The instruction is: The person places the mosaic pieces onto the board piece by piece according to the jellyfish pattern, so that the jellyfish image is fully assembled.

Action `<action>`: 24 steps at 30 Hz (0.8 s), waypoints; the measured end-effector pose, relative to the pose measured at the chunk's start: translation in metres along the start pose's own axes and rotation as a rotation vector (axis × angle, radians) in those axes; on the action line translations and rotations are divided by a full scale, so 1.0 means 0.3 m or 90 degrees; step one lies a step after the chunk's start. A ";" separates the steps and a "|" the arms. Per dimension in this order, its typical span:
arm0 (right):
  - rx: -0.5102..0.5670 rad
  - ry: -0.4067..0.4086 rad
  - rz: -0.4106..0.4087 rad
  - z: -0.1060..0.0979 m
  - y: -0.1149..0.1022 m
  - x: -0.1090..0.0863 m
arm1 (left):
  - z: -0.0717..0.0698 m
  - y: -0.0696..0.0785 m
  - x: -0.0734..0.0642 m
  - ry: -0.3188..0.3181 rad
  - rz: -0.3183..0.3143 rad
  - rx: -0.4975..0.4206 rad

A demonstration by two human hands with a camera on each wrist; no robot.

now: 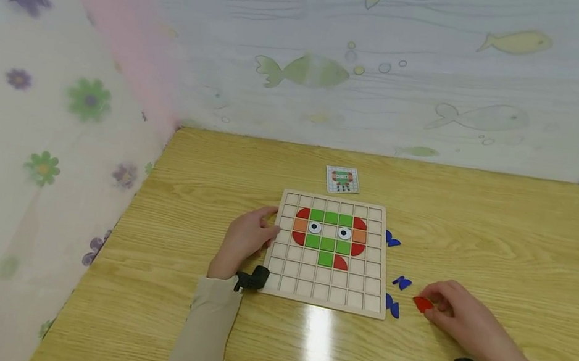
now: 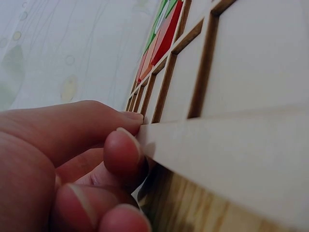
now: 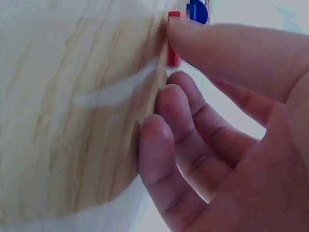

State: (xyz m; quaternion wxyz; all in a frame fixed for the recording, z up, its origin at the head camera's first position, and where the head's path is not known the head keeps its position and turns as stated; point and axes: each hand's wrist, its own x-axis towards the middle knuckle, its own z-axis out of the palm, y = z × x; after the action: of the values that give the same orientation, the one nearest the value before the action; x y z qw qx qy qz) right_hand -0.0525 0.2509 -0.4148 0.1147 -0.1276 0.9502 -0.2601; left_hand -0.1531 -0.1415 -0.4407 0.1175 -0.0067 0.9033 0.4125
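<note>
A square wooden grid board (image 1: 323,295) lies on the table, with green, orange and red tiles and two eye tiles set into its squares. My left hand (image 1: 247,236) holds the board's left edge; in the left wrist view a fingertip (image 2: 133,116) rests at the rim and another lies against the side. To the right of the board, my right hand (image 1: 463,315) pinches a red quarter-circle tile (image 1: 422,304) between thumb and fingers. In the right wrist view the thumb covers part of that red tile (image 3: 174,58), and the other fingertips are down at the tabletop.
Several blue pieces (image 1: 405,283) lie between the board and my right hand, some along the board's right edge. Behind the board is a small pattern card (image 1: 342,180) picturing a similar design. A patterned wall (image 1: 300,107) closes off the table's back, another its left side.
</note>
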 end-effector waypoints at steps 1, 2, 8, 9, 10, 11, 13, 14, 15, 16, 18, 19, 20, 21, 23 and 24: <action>-0.004 0.001 -0.001 0.001 -0.001 0.003 | -0.001 0.000 0.000 0.001 -0.001 0.003; -0.007 0.003 -0.003 0.002 -0.003 0.006 | -0.002 -0.001 0.000 0.001 -0.002 0.006; -0.006 0.002 0.000 0.010 -0.024 0.026 | -0.007 0.001 -0.001 0.002 -0.004 0.007; -0.007 0.002 0.000 0.012 -0.029 0.030 | -0.008 0.002 -0.001 0.002 -0.004 0.006; -0.009 0.003 0.001 0.014 -0.034 0.034 | -0.009 0.002 -0.001 0.003 -0.005 0.007; -0.011 0.002 0.003 0.017 -0.038 0.038 | -0.009 0.002 -0.001 0.003 -0.005 0.008; -0.016 0.001 0.006 0.023 -0.045 0.046 | -0.008 0.003 0.000 0.002 -0.004 0.007; -0.019 0.001 0.009 0.026 -0.048 0.049 | -0.008 0.003 0.000 0.001 -0.004 0.006; -0.022 0.001 0.010 0.030 -0.050 0.052 | -0.007 0.003 0.000 0.000 -0.004 0.006; -0.026 0.000 0.011 0.033 -0.052 0.055 | -0.007 0.003 0.000 -0.001 -0.004 0.006; -0.034 -0.001 0.004 0.040 -0.055 0.059 | -0.006 0.003 0.001 -0.003 -0.002 0.003; -0.038 -0.001 -0.001 0.044 -0.056 0.061 | -0.006 0.003 0.001 -0.004 -0.002 0.002; -0.041 0.000 -0.005 0.047 -0.058 0.062 | -0.005 0.003 0.001 -0.006 -0.001 0.001; -0.043 0.001 -0.009 0.050 -0.058 0.063 | -0.005 0.003 0.002 -0.006 0.000 0.002; -0.043 0.005 -0.015 0.053 -0.060 0.065 | -0.005 0.002 0.003 -0.008 0.002 0.002; -0.041 0.008 -0.017 0.053 -0.060 0.065 | -0.005 0.002 0.003 -0.009 0.004 0.004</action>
State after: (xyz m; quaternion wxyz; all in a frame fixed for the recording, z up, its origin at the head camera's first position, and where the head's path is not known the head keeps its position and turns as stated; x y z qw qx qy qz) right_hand -0.0629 0.2226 -0.4217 0.1011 -0.1423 0.9570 -0.2318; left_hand -0.1542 -0.1421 -0.4396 0.1225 -0.0004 0.9038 0.4100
